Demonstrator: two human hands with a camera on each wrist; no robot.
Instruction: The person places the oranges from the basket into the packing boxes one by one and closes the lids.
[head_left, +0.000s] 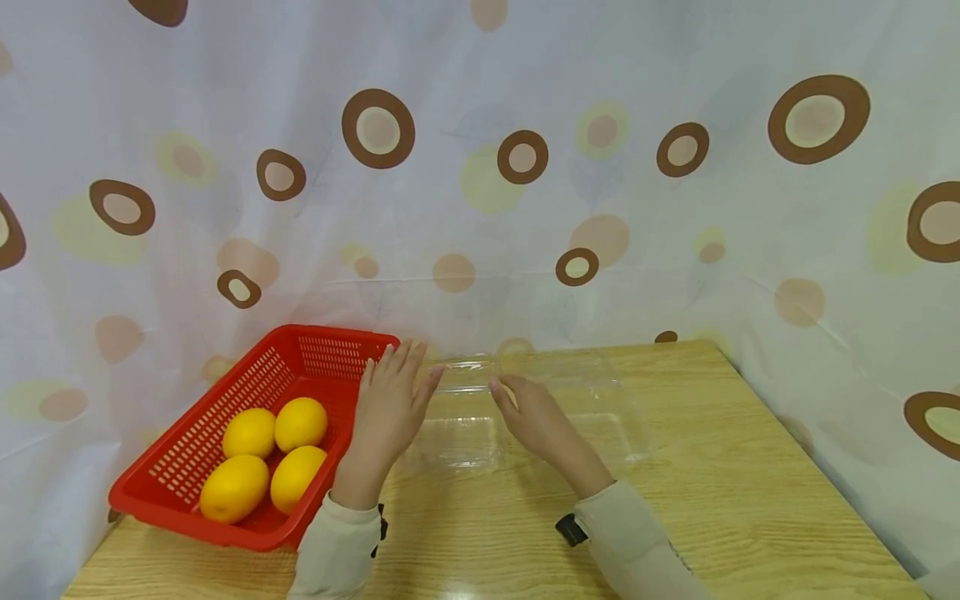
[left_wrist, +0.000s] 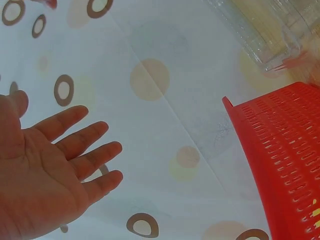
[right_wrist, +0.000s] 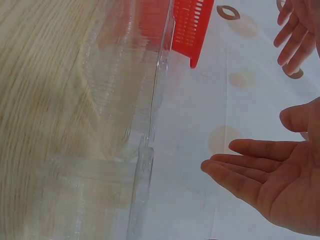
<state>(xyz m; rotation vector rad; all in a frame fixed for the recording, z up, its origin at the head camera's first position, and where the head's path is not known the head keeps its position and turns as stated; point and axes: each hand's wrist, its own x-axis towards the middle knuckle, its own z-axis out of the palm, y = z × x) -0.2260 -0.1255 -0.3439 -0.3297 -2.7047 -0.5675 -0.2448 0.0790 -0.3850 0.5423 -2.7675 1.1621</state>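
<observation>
In the head view a clear plastic clamshell box [head_left: 461, 446] lies spread open on the table, its two halves side by side. My left hand [head_left: 386, 412] hovers between the box and a red basket [head_left: 225, 383], fingers spread and straight. The left wrist view shows that hand [left_wrist: 50, 175] palm up to the camera, holding nothing. Over the middle of the box is my right hand [head_left: 536, 417]; the right wrist view has the hand [right_wrist: 277, 185] apart from the plastic, its fingers extended and nothing held. Several yellow, lemon-like fruits [head_left: 234, 489] sit in the basket.
The wooden table [head_left: 720, 483] reaches to a patterned cloth [head_left: 465, 225] hung behind and at the sides. The basket stands at the table's left, its right wall close to my left hand and the box.
</observation>
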